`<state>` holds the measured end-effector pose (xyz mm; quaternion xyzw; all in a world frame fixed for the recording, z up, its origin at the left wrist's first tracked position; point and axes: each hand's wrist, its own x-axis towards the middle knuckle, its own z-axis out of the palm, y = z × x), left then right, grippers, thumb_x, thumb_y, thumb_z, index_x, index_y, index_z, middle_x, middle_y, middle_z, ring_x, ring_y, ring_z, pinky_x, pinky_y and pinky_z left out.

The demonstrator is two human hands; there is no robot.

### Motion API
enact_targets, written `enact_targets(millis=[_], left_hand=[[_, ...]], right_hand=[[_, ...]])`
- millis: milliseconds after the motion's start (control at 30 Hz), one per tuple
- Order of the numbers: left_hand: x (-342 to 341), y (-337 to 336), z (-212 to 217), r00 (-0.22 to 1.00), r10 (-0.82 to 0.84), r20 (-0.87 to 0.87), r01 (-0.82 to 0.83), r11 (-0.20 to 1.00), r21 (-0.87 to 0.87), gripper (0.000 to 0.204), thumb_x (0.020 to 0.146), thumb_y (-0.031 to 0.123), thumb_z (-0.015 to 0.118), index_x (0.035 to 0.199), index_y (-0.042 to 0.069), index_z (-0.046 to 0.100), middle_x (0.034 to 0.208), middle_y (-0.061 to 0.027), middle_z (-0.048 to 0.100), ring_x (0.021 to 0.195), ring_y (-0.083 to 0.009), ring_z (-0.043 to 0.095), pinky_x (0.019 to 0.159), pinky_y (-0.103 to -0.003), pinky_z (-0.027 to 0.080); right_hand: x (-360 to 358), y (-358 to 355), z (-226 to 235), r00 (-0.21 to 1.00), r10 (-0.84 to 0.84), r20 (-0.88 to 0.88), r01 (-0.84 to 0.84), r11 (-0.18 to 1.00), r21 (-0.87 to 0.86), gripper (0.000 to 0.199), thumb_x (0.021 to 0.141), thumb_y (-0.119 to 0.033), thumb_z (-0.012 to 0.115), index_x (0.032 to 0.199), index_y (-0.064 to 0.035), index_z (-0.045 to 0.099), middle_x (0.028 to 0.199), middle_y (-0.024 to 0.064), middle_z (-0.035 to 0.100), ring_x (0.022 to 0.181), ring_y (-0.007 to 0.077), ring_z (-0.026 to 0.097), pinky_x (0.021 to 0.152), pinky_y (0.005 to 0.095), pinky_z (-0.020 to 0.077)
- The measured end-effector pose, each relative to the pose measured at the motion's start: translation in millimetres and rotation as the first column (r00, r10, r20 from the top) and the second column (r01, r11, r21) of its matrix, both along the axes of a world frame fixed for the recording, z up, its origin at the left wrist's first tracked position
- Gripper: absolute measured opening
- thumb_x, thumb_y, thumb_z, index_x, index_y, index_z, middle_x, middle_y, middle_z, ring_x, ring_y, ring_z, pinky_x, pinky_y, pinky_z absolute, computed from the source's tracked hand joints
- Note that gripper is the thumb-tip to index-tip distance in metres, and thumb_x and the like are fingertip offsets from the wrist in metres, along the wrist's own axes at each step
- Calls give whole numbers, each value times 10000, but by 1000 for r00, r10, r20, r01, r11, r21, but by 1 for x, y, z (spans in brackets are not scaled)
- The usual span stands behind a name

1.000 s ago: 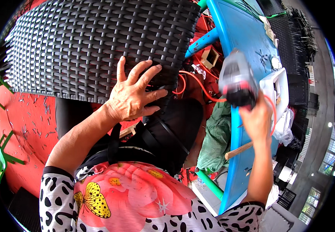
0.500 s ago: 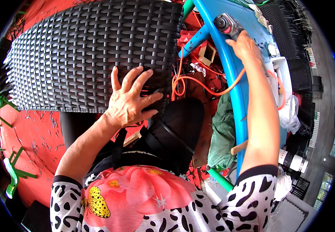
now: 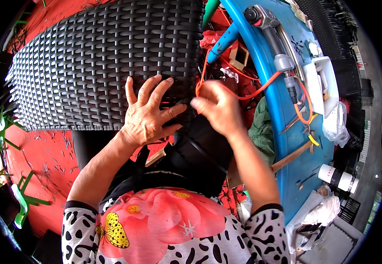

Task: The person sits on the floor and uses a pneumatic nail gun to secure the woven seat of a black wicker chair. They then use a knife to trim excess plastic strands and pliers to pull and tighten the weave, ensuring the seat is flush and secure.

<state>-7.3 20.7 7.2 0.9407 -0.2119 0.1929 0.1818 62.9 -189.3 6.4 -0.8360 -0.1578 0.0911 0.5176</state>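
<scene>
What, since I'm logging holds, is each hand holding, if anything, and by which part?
Left hand: spread on the black woven panel, holding nothing. Right hand: blurred near the panel's right edge; any hold cannot be told.

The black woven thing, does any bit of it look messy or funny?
Yes, a bit. At the left end of the black woven panel, loose strand ends stick out like a fringe, while its lower edge looks neat. Small dark scraps also lie scattered on the red floor.

I see the woven panel (image 3: 107, 66) spanning upper left to centre; on the right, the desk (image 3: 294, 189) carries the power tool (image 3: 282, 62) above the wooden stick (image 3: 290, 159) in frame.
</scene>
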Motion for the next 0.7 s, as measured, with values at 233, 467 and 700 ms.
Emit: enact_targets(millis=[233, 467, 700], left_hand=[[-2, 1, -2, 999, 34, -10, -34, 999, 10, 502, 558, 469, 772, 1026, 327, 665, 1381, -85, 394, 1278, -324, 354, 1050, -657, 75], [-2, 0, -1, 999, 41, 7, -41, 999, 20, 475, 574, 483, 760, 1010, 320, 664, 1375, -82, 403, 1272, -322, 362, 1052, -650, 79], [-2, 1, -6, 997, 15, 74, -18, 999, 37, 474, 585, 477, 755, 1016, 302, 663, 1382, -80, 398, 1268, -321, 366, 1040, -659, 96]], right_hand=[[-42, 30, -13, 839, 52, -542, 330, 743, 582, 292, 838, -59, 671, 1085, 33, 543, 977, 94, 644, 900, 123, 616, 798, 242, 494], [-45, 32, -21, 796, -42, -604, 429, 743, 514, 168, 850, -62, 646, 972, 36, 586, 810, 38, 622, 701, 56, 556, 622, 193, 438], [-44, 32, -21, 821, -93, -563, 413, 778, 474, 140, 835, -98, 658, 862, 32, 615, 737, -4, 599, 645, 35, 505, 567, 189, 388]])
